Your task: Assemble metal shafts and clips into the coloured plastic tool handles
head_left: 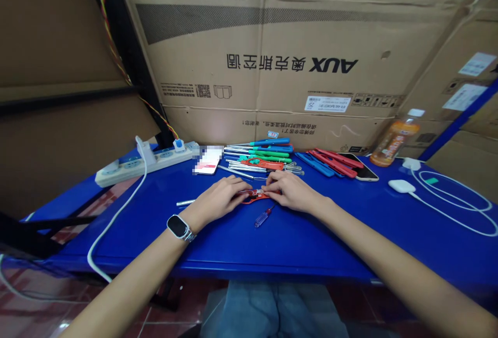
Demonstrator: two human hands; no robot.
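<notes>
My left hand [220, 199], with a smartwatch on its wrist, and my right hand [290, 190] rest on the blue table [319, 234] with fingers curled together. Between them they pinch a small red tool with a metal part [256, 196]; its exact form is hidden by my fingers. A thin metal rod [185, 203] sticks out to the left of my left hand. Just in front of my right hand lies a small screwdriver with a clear blue handle [263, 217].
Behind my hands lies a pile of red, green and blue handled tools and metal shafts [264, 159]. A power strip [143, 164], two phones [208, 160], an orange bottle [393, 141] and a white charger with cable [402, 186] sit around. Cardboard boxes [272, 58] wall the back.
</notes>
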